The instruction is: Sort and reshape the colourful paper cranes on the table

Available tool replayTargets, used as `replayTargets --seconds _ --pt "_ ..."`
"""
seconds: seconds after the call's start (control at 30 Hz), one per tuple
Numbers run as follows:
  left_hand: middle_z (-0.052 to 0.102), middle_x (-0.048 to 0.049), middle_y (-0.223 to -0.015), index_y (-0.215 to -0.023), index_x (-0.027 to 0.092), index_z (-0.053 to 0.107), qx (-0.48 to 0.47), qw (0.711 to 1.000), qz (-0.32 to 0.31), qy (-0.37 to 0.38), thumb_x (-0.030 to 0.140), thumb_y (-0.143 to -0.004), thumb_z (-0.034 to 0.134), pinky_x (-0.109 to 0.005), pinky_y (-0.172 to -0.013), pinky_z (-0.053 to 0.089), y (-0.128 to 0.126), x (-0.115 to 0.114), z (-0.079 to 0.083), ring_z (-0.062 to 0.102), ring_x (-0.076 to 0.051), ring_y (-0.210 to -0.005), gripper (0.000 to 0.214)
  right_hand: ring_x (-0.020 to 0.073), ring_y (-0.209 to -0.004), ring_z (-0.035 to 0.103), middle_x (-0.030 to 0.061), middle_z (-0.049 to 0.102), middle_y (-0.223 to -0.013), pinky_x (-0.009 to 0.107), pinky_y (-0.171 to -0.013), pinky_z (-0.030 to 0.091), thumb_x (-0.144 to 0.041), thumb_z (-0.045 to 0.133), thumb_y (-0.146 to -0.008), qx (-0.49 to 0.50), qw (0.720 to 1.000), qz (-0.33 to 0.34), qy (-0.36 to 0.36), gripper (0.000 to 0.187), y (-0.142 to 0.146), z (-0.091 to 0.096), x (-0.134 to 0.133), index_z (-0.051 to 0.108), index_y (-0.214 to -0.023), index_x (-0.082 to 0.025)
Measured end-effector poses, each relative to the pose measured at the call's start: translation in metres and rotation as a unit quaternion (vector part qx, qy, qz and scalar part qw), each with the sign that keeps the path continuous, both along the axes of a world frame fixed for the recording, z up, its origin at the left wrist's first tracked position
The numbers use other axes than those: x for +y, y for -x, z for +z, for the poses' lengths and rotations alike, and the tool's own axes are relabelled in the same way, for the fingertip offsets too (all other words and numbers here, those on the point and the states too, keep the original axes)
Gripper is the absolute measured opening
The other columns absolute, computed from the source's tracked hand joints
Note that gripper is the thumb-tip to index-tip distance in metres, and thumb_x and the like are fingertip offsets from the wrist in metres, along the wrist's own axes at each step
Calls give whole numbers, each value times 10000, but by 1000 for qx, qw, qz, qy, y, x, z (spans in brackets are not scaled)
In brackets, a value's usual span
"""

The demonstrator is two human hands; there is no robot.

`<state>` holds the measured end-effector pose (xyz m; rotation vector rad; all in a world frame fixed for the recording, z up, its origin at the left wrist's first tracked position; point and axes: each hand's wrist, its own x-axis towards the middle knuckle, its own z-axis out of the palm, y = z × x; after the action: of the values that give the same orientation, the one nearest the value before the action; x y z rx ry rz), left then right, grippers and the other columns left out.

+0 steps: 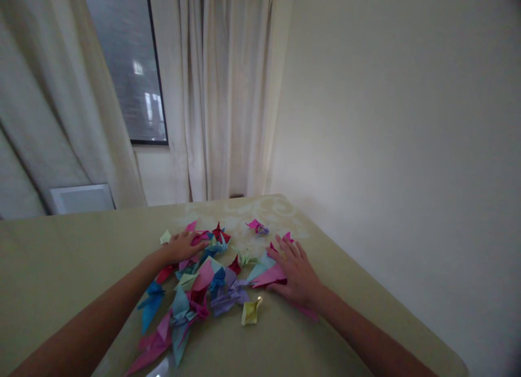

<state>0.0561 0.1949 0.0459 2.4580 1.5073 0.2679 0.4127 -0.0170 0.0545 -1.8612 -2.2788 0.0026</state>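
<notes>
Folded paper cranes in many colours lie heaped on the table between my two arms. My left hand (pixel 185 247) rests over the far left side of the heap, fingers stretched out, touching pink and blue pieces. At the right edge my right hand (pixel 295 271) lies spread over a pink crane (pixel 271 275) and a pale blue one, partly hiding them. Purple paper (pixel 231 293) sits mid-heap, with a small yellow folded piece (pixel 249 313) nearer me. A light blue crane (pixel 181 317) and a pink one (pixel 157 341) trail toward the near left.
The pale table (pixel 366 322) has a swirl pattern at its far end. A small pink and purple piece (pixel 258 226) lies apart there. A plain wall (pixel 399 121) runs along the right; curtains (pixel 232 94) and a window (pixel 130 62) are behind. A white framed panel (pixel 83 199) leans at left.
</notes>
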Motion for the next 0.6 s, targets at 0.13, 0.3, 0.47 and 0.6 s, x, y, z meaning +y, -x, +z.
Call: replayTargets --seconds 0.13,0.3,0.47,0.6 --pt "615 -184 -1467 -1355 233 672 7 999 0 54 846 -841 426 -614 -1096 426 15 -25 9 566 -449 -1329 837 504 -1593 102 162 62 -1771 729 -1221 137 -819 754 -725 8 998 -54 15 1116 -13 3 49 329 -1651 -364" --pt "593 -142 -1524 -1496 233 553 -65 989 -90 93 819 -901 409 -483 -1180 403 33 -77 32 551 -353 -1393 848 453 -1550 311 178 164 -1752 605 -1200 337 -813 686 -806 43 998 -23 48 1032 -7 7 113 341 -1651 -331" --pt "518 -135 -1598 -1576 289 462 -45 994 -36 88 815 -908 451 -572 -1203 372 76 -132 38 480 -392 -1461 851 339 -1465 469 168 427 -1639 467 -1182 406 -592 695 -926 71 991 95 68 813 38 3 155 420 -1613 -256" --pt "315 -108 -1722 -1660 356 274 -68 993 -59 73 766 -914 526 -589 -1234 354 93 -186 28 330 -396 -1558 888 303 -1308 607 136 613 -1476 433 -1103 474 -443 655 -988 98 975 188 71 609 93 3 161 512 -1548 -248"
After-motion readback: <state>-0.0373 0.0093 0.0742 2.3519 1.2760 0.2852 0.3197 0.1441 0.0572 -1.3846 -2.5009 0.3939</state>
